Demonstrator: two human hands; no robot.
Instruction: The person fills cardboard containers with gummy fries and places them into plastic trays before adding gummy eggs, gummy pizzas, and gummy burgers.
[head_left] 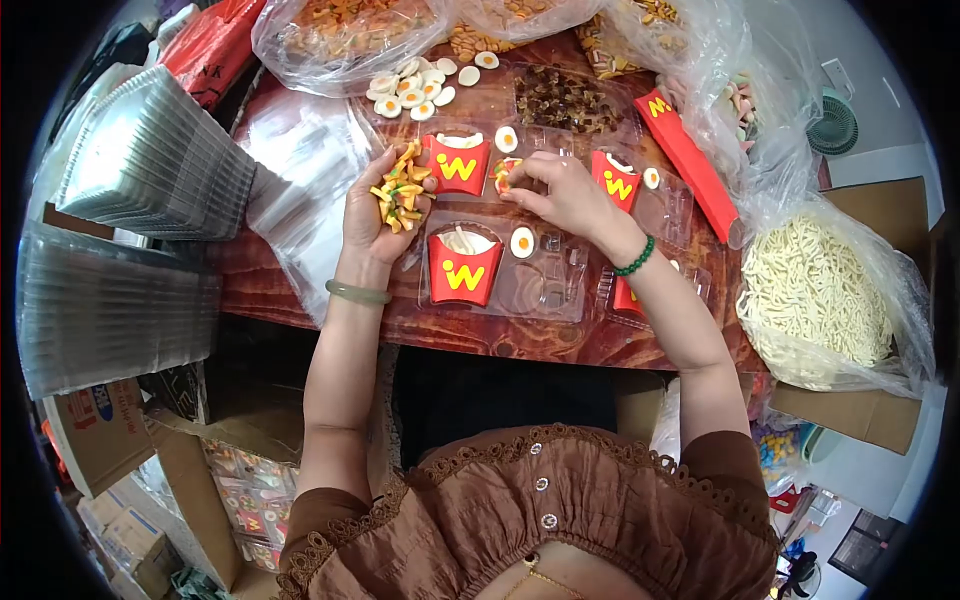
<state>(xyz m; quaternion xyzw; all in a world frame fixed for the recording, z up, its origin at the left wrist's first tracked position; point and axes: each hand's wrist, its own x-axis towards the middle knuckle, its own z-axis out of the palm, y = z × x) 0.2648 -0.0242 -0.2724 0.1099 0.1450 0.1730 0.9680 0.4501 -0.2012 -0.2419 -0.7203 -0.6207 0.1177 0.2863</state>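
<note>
Cupping a heap of small yellow-and-orange candies [398,195], the left hand [378,205] is curled palm-up, fingers half closed so the loose pieces stay put; it hovers just left of the upper clear tray [540,150], near the middle of the table, so the supply stays close to where the other hand is placing. The right hand [560,190] is pinched nearly shut, thumb and fingertips together on one or two candies over a compartment of that tray, between the red fry box [457,165] with its yellow W and a second red box [616,178] to the right. A fried-egg candy [507,138] lies in the compartment just above the fingertips.

Nearer the table's front edge sits another clear tray [545,290], already carrying a fry box [463,268] and an egg [522,242] side by side.

Toward the far edge lie loose egg candies [410,90] and a dark pile of sweets [565,98], with plastic bags of stock [340,30] behind them. A bag of pale noodle-shaped candy [815,290] rests in a carton at the right edge; stacks of empty clear trays [150,160] stand off the left edge, within arm's reach.
</note>
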